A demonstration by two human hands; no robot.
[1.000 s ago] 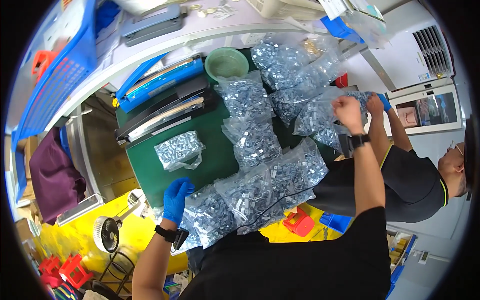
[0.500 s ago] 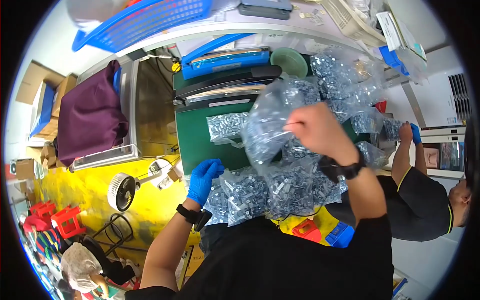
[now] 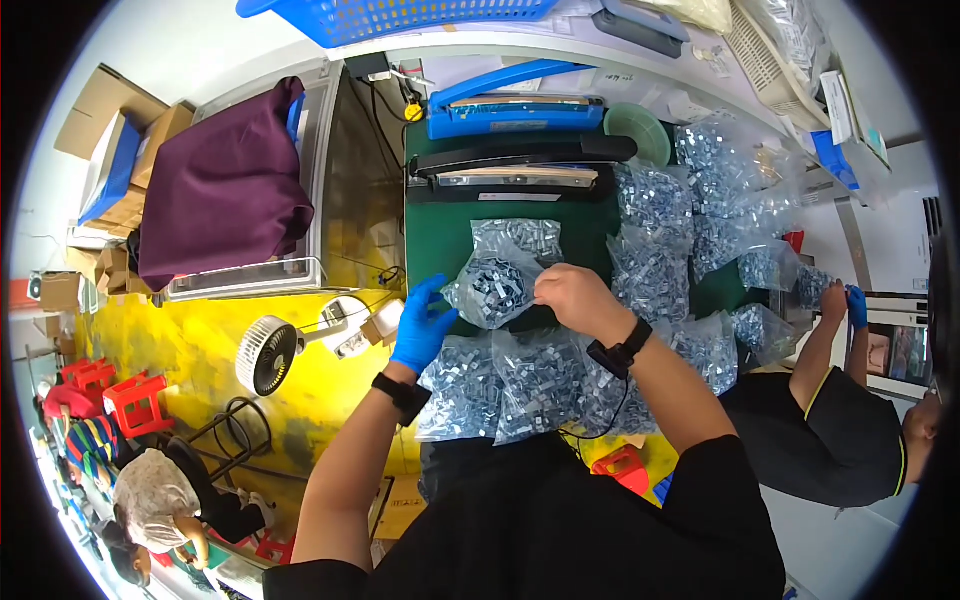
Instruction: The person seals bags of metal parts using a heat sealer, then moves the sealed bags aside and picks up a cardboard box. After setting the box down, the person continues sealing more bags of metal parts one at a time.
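Observation:
A clear plastic bag of small metal parts (image 3: pixel 497 288) hangs just above the green mat (image 3: pixel 436 236), held by both hands. My left hand (image 3: pixel 422 326), in a blue glove, grips its left edge. My bare right hand (image 3: pixel 572 297), with a black watch on the wrist, pinches its right top corner. Another filled bag (image 3: pixel 517 237) lies flat on the mat just beyond it. Several more filled bags (image 3: pixel 505 378) are piled at the near edge, under my forearms.
A black heat sealer (image 3: pixel 520 172) and a blue one (image 3: pixel 512 106) stand behind the mat, beside a green bowl (image 3: pixel 638 126). More bags (image 3: pixel 720 205) heap up on the right, where another person's hands (image 3: pixel 842 302) work. A small fan (image 3: pixel 264 355) stands on the yellow floor at left.
My right hand has brought the bag down from mid-air to the mat, and my left hand has come up from the near pile to grip it. The view has swung left.

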